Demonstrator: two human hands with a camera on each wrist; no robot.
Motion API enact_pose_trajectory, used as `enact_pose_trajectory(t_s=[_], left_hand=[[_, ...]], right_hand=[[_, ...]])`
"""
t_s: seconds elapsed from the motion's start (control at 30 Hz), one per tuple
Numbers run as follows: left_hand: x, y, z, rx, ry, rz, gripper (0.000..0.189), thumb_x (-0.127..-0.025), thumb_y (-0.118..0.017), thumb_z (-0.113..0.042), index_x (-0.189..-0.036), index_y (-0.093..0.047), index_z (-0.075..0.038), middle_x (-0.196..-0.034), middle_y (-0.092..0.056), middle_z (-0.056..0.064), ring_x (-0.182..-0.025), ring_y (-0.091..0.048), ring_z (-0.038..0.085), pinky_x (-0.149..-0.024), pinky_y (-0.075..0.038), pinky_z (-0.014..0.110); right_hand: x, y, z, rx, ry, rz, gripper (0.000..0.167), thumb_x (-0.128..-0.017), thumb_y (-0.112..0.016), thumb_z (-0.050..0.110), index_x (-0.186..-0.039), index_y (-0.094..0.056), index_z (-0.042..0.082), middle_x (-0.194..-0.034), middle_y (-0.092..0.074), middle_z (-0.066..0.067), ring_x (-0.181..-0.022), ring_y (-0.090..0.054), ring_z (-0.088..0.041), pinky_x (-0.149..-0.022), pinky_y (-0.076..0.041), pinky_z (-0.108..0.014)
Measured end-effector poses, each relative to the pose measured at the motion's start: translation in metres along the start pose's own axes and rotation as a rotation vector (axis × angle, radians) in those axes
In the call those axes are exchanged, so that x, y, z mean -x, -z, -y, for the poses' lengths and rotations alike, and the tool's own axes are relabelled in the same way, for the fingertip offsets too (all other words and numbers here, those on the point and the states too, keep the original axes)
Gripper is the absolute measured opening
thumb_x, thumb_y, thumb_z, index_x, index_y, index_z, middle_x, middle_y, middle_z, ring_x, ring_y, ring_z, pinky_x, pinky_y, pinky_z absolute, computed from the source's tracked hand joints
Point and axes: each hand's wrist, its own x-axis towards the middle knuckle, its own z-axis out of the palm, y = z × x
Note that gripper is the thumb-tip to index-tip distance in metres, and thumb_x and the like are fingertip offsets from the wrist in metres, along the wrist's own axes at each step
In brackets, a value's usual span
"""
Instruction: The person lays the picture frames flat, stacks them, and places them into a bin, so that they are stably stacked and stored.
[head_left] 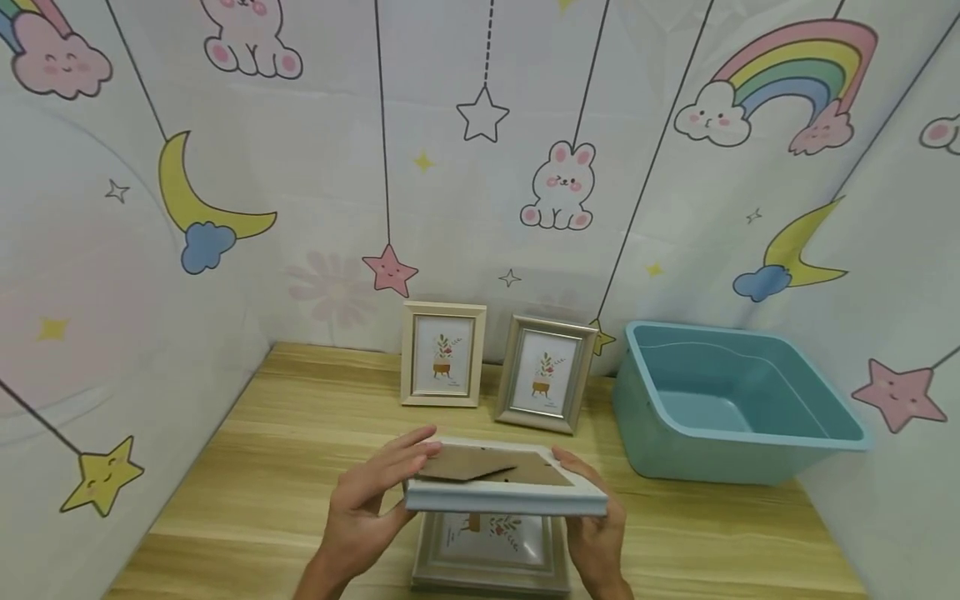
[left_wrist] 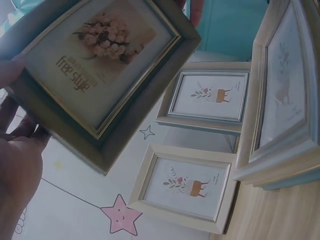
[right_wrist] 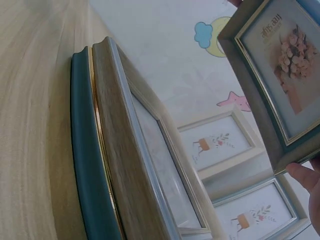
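Between both hands a picture frame [head_left: 506, 500] is held up, its brown backing board and stand facing up. My left hand [head_left: 366, 504] grips its left end, fingers over the back and thumb underneath. At the right end my right hand [head_left: 597, 529] holds the edge. The wrist views show its front: a flower bouquet print [left_wrist: 107, 37] with "free style" lettering behind a gold inner trim. Directly below lies a stack of frames, the top one a beige frame [head_left: 491, 577] with a plant print, partly hidden by the held one. The right wrist view shows a teal frame [right_wrist: 90, 150] under it.
A cream frame [head_left: 443, 400] and a silvery frame [head_left: 504, 383] stand upright at the back of the wooden table [head_left: 247, 475]. To their right sits a blue-green plastic tub [head_left: 697, 458]. A cartoon-printed cloth [head_left: 315, 167] hangs behind and at the sides.
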Motion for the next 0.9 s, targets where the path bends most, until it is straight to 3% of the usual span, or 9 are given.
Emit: enact_pose_trajectory(t_s=[0.27, 0.43, 0.53, 0.63, 0.73, 0.9], left_hand=[[0.004, 0.0, -0.01, -0.113, -0.029, -0.036, 0.026, -0.089, -0.069, 0.004, -0.114, -0.068, 0.009, -0.121, -0.071, 0.018, -0.122, -0.064, 0.024, -0.114, -0.042, 0.038], [0.01, -0.004, -0.009, -0.284, -0.021, -0.126, 0.026, -0.09, -0.07, -0.003, -0.111, -0.068, 0.013, -0.115, -0.073, 0.017, -0.118, -0.067, 0.017, -0.106, -0.049, 0.032], [0.014, -0.007, -0.006, -0.392, 0.026, -0.186, 0.027, -0.093, -0.069, -0.009, -0.109, -0.068, 0.012, -0.107, -0.075, 0.016, -0.112, -0.069, 0.013, -0.1, -0.052, 0.024], [0.015, -0.007, -0.004, -0.424, 0.09, -0.222, 0.024, -0.091, -0.071, -0.006, -0.108, -0.069, 0.011, -0.102, -0.075, 0.019, -0.107, -0.07, 0.011, -0.095, -0.054, 0.02], [0.014, -0.007, -0.005, -0.412, 0.174, -0.249, 0.026, -0.082, -0.073, 0.012, -0.108, -0.068, 0.011, -0.1, -0.074, 0.02, -0.103, -0.07, 0.007, -0.091, -0.055, 0.02], [0.01, -0.009, -0.007, -0.444, 0.308, -0.308, 0.044, -0.068, -0.07, 0.03, -0.108, -0.068, 0.012, -0.103, -0.073, 0.005, -0.099, -0.069, 0.001, -0.082, -0.058, 0.018]], right_hand=[[-0.004, 0.003, -0.002, 0.05, 0.057, 0.008, 0.027, -0.091, -0.062, -0.006, -0.111, -0.058, -0.023, -0.126, -0.065, -0.027, -0.127, -0.061, -0.026, -0.109, -0.047, -0.03], [-0.006, 0.001, 0.001, 0.158, 0.012, -0.007, 0.028, -0.085, -0.065, -0.015, -0.112, -0.061, -0.021, -0.121, -0.07, -0.021, -0.121, -0.065, -0.018, -0.101, -0.051, -0.023], [-0.007, -0.001, 0.001, 0.222, 0.003, -0.032, 0.032, -0.082, -0.066, -0.017, -0.114, -0.062, -0.021, -0.119, -0.072, -0.016, -0.116, -0.067, -0.013, -0.092, -0.054, -0.02], [-0.006, -0.004, 0.002, 0.308, 0.02, -0.079, 0.033, -0.08, -0.069, -0.018, -0.113, -0.064, -0.019, -0.117, -0.074, -0.006, -0.109, -0.069, -0.007, -0.085, -0.056, -0.018], [-0.006, -0.007, 0.002, 0.374, 0.068, -0.135, 0.034, -0.077, -0.072, -0.019, -0.111, -0.066, -0.017, -0.113, -0.074, 0.003, -0.104, -0.07, -0.003, -0.085, -0.057, -0.018], [-0.006, -0.01, -0.003, 0.389, 0.215, -0.166, 0.037, -0.089, -0.07, -0.005, -0.118, -0.057, -0.024, -0.123, -0.069, -0.004, -0.11, -0.068, -0.007, -0.087, -0.056, -0.019]])
